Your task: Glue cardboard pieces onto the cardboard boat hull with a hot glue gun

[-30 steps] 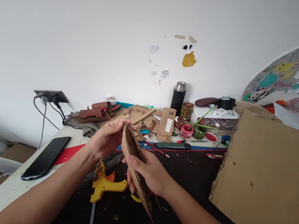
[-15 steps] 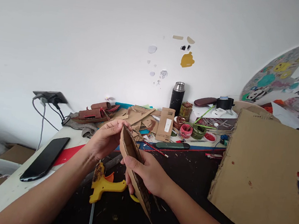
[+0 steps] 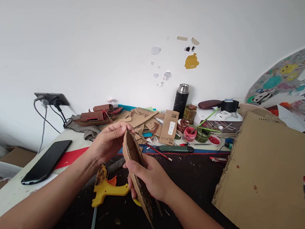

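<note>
Both my hands hold a long, narrow brown cardboard piece (image 3: 133, 152) edge-on above the dark table top (image 3: 195, 171). My left hand (image 3: 109, 141) pinches its upper far end with fingers and thumb. Lower down, my right hand (image 3: 152, 177) wraps round its middle, thumb across the near face. The piece slants down toward me, its lower tip near the table. A yellow glue gun (image 3: 106, 190) lies on the table just below my hands.
A black phone (image 3: 46, 161) lies at the left table edge near a wall socket (image 3: 52, 98) with cables. A large cardboard sheet (image 3: 266, 182) covers the right. Cardboard scraps (image 3: 146, 121), a brown model boat (image 3: 94, 116), paint pots (image 3: 190, 133) and a black flask (image 3: 182, 97) stand at the back.
Hardly anything has moved. My hands keep the same grip on the cardboard piece; the view has shifted very slightly.
</note>
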`<state>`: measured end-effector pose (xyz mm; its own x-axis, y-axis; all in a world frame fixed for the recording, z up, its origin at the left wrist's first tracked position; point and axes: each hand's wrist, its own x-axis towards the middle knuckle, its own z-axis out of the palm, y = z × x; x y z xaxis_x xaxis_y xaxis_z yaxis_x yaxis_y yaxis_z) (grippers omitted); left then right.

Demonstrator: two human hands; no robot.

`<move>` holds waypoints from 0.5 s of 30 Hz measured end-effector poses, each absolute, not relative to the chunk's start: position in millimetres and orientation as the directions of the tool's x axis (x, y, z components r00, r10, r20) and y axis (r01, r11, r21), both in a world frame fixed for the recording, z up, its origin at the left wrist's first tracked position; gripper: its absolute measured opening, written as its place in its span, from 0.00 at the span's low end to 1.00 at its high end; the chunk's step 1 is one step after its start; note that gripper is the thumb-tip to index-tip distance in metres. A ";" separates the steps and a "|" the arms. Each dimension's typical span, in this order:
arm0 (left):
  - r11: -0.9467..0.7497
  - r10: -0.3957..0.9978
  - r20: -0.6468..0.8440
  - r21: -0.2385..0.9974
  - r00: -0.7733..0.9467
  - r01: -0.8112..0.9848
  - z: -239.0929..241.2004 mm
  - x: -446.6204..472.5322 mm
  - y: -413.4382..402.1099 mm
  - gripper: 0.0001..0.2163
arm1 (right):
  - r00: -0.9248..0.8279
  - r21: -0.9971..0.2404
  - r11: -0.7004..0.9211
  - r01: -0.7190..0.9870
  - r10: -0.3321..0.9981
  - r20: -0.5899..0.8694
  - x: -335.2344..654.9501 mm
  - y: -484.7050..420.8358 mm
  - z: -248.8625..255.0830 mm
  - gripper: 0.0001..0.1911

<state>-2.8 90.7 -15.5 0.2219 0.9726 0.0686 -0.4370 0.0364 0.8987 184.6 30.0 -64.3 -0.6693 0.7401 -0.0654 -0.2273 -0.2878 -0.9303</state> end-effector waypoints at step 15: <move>0.027 0.977 0.066 0.905 0.203 -0.424 -14.1 0.9 87.1 0.17 | -0.697 -0.911 -0.331 -0.247 0.713 -0.070 182.1 28.7 -62.2 0.35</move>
